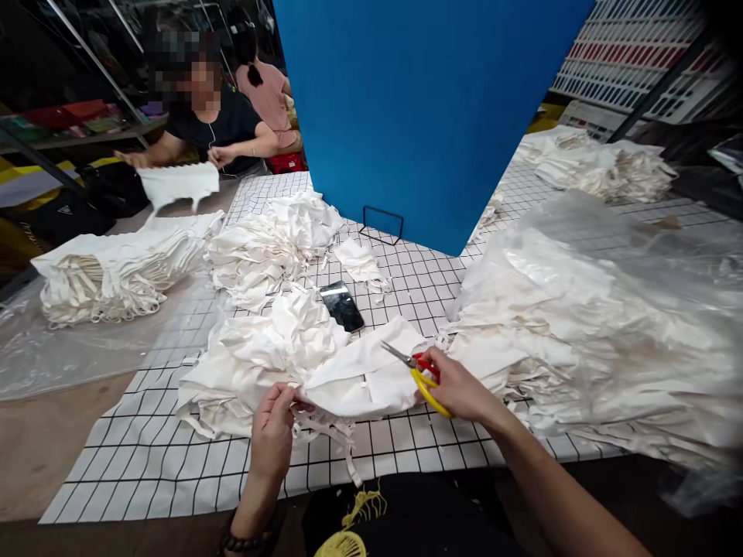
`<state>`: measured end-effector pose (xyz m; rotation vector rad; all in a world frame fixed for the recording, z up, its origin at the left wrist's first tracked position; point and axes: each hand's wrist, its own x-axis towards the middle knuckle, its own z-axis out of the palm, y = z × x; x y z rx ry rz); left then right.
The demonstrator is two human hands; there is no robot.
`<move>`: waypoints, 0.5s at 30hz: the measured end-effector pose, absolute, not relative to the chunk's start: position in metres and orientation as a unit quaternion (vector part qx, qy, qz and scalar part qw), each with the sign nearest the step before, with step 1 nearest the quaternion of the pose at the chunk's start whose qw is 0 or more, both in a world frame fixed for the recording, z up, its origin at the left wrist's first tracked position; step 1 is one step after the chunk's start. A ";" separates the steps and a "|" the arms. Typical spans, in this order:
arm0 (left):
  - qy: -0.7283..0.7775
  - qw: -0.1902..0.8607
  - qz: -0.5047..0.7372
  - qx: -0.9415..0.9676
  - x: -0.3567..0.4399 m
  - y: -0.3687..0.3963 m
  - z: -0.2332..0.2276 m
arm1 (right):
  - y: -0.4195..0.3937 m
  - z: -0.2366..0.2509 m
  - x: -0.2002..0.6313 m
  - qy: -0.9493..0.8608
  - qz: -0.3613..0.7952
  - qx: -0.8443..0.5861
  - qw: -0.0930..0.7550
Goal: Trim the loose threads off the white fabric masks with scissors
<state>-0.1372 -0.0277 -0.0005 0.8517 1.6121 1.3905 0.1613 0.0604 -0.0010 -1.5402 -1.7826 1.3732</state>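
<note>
A white cloth piece (365, 379) with thin straps is stretched above the grid-patterned tablecloth (400, 445). My left hand (274, 429) pinches its left edge between thumb and fingers. Scissors (426, 387) with one red and one yellow handle are in my right hand (458, 385), their blades pointing away to the upper left. The fingers of that hand also reach the cloth's right end; whether they grip it is hidden. A heap of crumpled white cloth pieces (261, 340) lies just beyond my left hand.
A phone (342, 305) lies behind the cloth. A blue panel (429, 116) rises from the table with a black wire stand (381, 224) at its foot. Plastic-covered white pieces (580, 340) fill the right side. Across at left, a person (214, 128) holds white cloth near a stacked pile (121, 271).
</note>
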 end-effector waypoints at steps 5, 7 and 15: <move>0.750 0.208 0.462 0.425 -0.137 -0.020 0.011 | 0.047 -0.013 0.144 -0.624 0.529 -0.529 0.226; 0.773 0.095 0.451 0.435 -0.124 -0.021 0.021 | 0.057 -0.012 0.139 -0.600 0.554 -0.520 0.250; 0.588 0.544 0.426 0.421 -0.055 -0.032 0.010 | 0.103 0.028 0.121 -0.526 0.661 -0.452 0.286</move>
